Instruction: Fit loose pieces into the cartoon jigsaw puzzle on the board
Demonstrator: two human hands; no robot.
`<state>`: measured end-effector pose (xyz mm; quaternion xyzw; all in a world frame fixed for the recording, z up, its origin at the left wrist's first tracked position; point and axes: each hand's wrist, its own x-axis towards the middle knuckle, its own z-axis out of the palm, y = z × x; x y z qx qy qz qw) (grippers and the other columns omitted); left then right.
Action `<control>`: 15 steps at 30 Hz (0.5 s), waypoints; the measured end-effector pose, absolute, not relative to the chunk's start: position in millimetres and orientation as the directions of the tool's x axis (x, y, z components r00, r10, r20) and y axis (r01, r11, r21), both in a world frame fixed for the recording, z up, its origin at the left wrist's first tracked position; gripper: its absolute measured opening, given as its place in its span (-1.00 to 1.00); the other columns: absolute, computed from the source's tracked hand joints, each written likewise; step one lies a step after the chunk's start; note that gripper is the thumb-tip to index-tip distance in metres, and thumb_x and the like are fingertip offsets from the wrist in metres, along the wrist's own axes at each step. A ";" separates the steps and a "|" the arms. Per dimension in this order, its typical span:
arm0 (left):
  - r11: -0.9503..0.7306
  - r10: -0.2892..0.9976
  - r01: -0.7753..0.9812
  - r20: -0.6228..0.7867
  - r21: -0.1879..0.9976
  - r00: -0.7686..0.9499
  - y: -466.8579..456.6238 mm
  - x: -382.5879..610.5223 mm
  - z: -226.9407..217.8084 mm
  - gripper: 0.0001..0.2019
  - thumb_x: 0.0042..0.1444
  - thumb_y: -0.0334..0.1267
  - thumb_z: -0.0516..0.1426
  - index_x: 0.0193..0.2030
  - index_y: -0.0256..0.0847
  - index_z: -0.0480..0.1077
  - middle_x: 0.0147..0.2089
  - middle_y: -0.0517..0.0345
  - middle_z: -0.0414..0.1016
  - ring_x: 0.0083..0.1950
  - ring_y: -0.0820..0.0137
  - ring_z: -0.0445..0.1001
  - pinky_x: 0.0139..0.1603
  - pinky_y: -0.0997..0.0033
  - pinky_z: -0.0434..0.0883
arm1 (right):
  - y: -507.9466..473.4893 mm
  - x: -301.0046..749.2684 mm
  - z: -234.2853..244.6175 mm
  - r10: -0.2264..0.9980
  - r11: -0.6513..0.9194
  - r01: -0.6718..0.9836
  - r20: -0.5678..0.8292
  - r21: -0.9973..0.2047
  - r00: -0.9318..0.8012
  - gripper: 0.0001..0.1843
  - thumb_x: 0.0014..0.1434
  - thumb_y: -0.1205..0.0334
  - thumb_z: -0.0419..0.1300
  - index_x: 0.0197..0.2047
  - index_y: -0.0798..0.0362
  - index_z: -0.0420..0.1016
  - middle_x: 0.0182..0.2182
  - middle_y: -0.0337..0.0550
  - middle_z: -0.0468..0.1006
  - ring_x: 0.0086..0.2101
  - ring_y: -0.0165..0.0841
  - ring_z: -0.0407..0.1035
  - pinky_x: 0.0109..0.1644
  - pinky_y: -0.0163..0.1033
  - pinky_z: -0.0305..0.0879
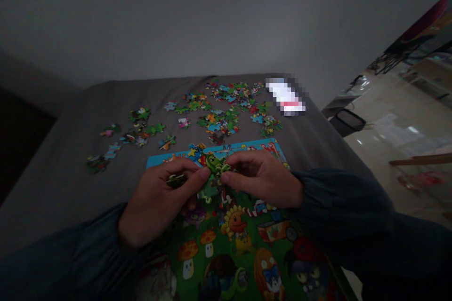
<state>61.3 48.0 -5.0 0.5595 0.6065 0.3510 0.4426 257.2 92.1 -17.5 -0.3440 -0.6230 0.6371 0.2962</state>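
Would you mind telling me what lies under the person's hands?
A printed cartoon puzzle picture lies under the left hand and right hand; a sunflower shows nearby, but the part beneath the palms is covered.

The printed jigsaw puzzle (240, 263) is green with a blue far edge, a yellow-and-orange sunflower (235, 223) and red-capped mushrooms (188, 250); multicoloured loose pieces (221, 120) lie far on plain grey cloth (60, 160).

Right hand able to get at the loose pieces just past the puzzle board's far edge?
Likely yes, once it lets go. The right hand sits near the puzzle board's far edge, fingers at a green piece, and the loose pieces lie just beyond on grey cloth, nothing visible between.
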 end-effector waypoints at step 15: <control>0.006 1.000 0.403 -0.015 0.915 0.018 45.3 59.5 -12.2 -0.76 0.11 -0.06 0.22 -0.48 -0.11 0.42 -0.64 0.34 0.44 -0.70 0.52 0.37 -0.71 0.60 0.30 | 90.8 259.5 -25.6 0.835 0.109 0.088 0.043 -0.990 -0.548 -0.80 0.11 0.14 0.37 -0.25 0.10 0.61 -0.40 -0.22 0.57 -0.43 -0.44 0.38 -0.34 -0.30 0.33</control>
